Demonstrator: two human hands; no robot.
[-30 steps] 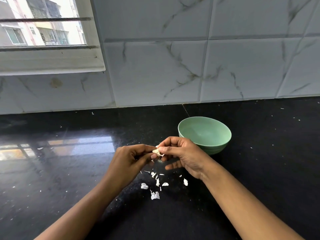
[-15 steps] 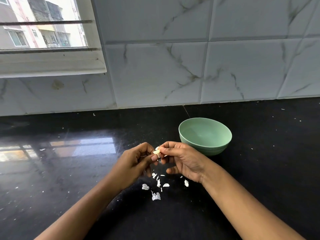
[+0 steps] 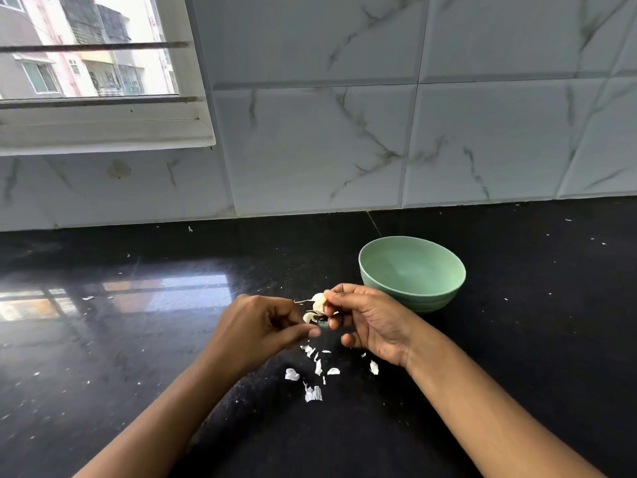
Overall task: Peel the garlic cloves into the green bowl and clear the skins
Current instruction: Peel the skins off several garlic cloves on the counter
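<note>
**Garlic clove held over the counter beside the bowl**

The right hand (image 3: 368,319) pinches a pale garlic clove (image 3: 319,302) between thumb and fingertips. The left hand (image 3: 262,326) sits just beside it, fingers closed on a strip of skin (image 3: 309,317). White skins (image 3: 312,374) lie scattered on the black counter (image 3: 138,339) below both hands. The green bowl (image 3: 412,272) stands just behind the right hand.

A home kitchen: a polished black stone tabletop (image 3: 517,339) meets a marble-veined tiled wall (image 3: 344,132), beside a window (image 3: 86,63) facing apartment blocks.
</note>
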